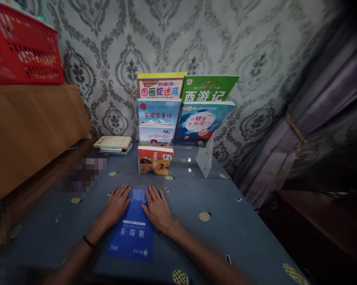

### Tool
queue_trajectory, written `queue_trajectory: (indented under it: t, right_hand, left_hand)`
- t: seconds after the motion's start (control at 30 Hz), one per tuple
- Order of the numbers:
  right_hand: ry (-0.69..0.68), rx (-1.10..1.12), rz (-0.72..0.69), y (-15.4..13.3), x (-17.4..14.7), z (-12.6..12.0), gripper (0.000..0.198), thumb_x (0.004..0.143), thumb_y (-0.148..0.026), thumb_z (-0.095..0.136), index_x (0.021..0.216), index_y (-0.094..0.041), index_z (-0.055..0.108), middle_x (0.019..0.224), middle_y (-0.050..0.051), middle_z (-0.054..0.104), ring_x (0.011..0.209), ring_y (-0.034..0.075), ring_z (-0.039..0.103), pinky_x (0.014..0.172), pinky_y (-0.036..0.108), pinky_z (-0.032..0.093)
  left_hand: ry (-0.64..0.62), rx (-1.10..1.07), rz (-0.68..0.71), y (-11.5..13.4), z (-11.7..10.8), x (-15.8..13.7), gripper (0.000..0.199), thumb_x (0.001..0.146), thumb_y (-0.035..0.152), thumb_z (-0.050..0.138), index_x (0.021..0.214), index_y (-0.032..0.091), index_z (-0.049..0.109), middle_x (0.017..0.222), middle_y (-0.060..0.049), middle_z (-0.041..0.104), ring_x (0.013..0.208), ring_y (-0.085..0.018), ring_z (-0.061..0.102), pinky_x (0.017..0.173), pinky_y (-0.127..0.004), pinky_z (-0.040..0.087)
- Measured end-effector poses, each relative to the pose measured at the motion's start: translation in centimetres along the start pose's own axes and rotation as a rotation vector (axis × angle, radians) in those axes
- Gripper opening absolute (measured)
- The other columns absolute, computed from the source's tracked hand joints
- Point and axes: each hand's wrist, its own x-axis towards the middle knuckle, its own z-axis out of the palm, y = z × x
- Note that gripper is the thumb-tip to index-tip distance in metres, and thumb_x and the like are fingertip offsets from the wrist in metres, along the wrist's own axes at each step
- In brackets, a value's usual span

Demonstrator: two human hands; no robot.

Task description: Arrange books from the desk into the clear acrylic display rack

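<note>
A blue booklet point(132, 237) with white Chinese lettering lies flat on the table, its print upside down to me. My left hand point(117, 204) rests flat over its far left edge, fingers stretched forward. Opposite it, my right hand point(158, 208) lies flat along the far right edge, fingers apart and thumb on the cover. Just beyond stands a clear tiered book rack point(206, 160). On its left tiers are an orange book point(155, 161), a pale blue book point(157, 135) and others behind; a dark blue book point(200, 124) stands in front of a green one point(208, 88).
Several stacked books point(114, 143) lie at the table's back left. A wooden cabinet point(32, 130) with a red basket point(26, 47) on top borders the left. A purple curtain point(273, 150) hangs at right. The blue-grey tablecloth point(190, 245) has pineapple prints.
</note>
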Motion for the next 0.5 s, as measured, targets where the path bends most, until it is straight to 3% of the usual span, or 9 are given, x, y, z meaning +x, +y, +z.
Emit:
queue_trajectory:
  t: [0.3, 0.5]
  right_hand:
    - [-0.03, 0.058, -0.056, -0.3, -1.6, -1.1, 0.073, 0.093, -0.058, 0.056, 0.148, -0.01, 0.049, 0.158, 0.024, 0.038, 0.15, 0.036, 0.03, 0.122, 0.056, 0.023]
    - [-0.044, 0.021, -0.176, -0.5, -2.1, -1.1, 0.069, 0.098, -0.054, 0.052, 0.15, -0.009, 0.045, 0.157, 0.023, 0.04, 0.15, 0.034, 0.032, 0.122, 0.058, 0.022]
  left_hand:
    - [-0.201, -0.065, 0.028, 0.5, -4.0, 3.5, 0.037, 0.092, 0.047, 0.055, 0.118, 0.021, 0.062, 0.121, -0.011, 0.062, 0.113, -0.03, 0.059, 0.093, -0.043, 0.048]
    - [-0.216, -0.089, 0.03, -0.3, -4.0, 4.8, 0.042, 0.087, 0.056, 0.062, 0.109, 0.021, 0.06, 0.109, -0.008, 0.064, 0.104, -0.029, 0.059, 0.087, -0.041, 0.046]
